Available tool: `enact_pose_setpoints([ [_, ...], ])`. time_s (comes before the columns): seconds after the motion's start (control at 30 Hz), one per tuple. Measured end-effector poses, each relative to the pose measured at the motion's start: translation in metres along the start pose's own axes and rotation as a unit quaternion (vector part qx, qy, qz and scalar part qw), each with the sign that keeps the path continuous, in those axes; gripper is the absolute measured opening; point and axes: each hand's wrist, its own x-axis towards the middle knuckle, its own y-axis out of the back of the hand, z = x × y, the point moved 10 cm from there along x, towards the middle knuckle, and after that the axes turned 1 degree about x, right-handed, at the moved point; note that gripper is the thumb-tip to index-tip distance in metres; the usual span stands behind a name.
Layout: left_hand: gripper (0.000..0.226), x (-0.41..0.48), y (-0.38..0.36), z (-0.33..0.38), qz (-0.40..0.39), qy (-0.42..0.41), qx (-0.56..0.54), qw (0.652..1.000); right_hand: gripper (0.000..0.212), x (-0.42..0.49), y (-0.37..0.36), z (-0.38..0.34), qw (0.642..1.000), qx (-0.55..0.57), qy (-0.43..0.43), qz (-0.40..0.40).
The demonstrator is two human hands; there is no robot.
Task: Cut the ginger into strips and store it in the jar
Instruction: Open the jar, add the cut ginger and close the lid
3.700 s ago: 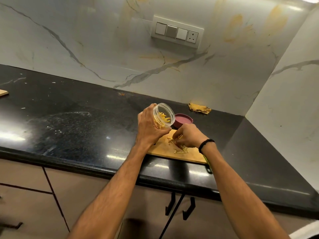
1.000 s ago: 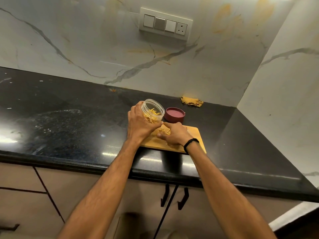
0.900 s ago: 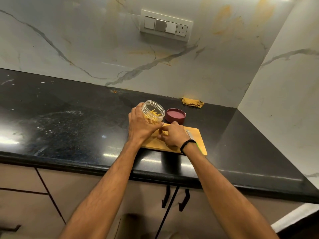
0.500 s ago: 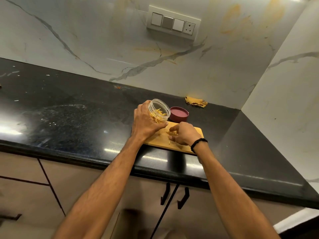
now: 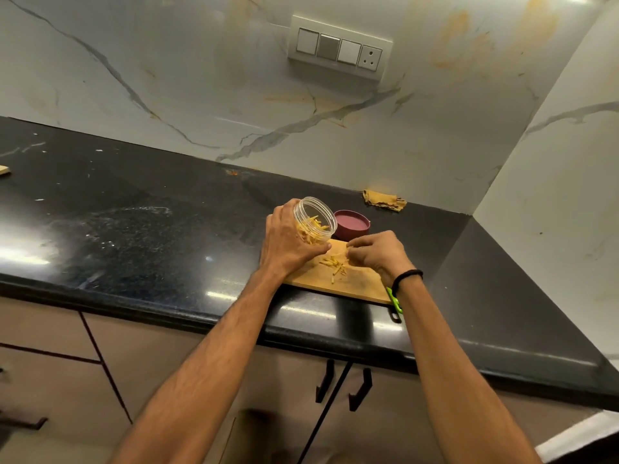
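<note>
Two hands over the cutting board [image 5: 355, 284] on the counter [image 5: 150, 229]: left hand [image 5: 284, 241] grips the tilted jar [image 5: 316, 217], partly filled; right hand [image 5: 376, 254] pinches ginger strips [image 5: 335, 264] scattered on the board just beside it.

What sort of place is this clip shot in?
Likely a home kitchen: black stone countertop over cabinets, marble-look backsplash with a switch panel, ginger strips on a cutting board, more in a jar.

No readable text; jar [image 5: 315, 226] seemingly unlabelled.
</note>
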Motion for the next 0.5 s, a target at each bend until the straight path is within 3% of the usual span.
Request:
enact_pose_setpoints([
  [0.1, 0.114, 0.0, -0.001, 0.0, -0.003, 0.001, -0.005, 1.0, 0.015, -0.002, 0.015, -0.007, 0.984, 0.175, -0.019, 0.001],
  [0.2, 0.113, 0.0, -0.001, 0.0, -0.003, 0.001, -0.007, 1.0, 0.015, -0.002, 0.025, -0.035, 0.968, 0.252, 0.005, -0.002],
  [0.37, 0.113, 0.0, 0.0, -0.002, -0.005, 0.006, -0.004, 1.0, 0.015, 0.007, 0.0, -0.083, 0.982, 0.178, 0.011, -0.069],
  [0.5, 0.113, 0.001, -0.002, -0.002, -0.006, 0.011, 0.009, 1.0, 0.035, 0.006, -0.028, -0.105, 0.988, 0.085, 0.007, -0.129],
])
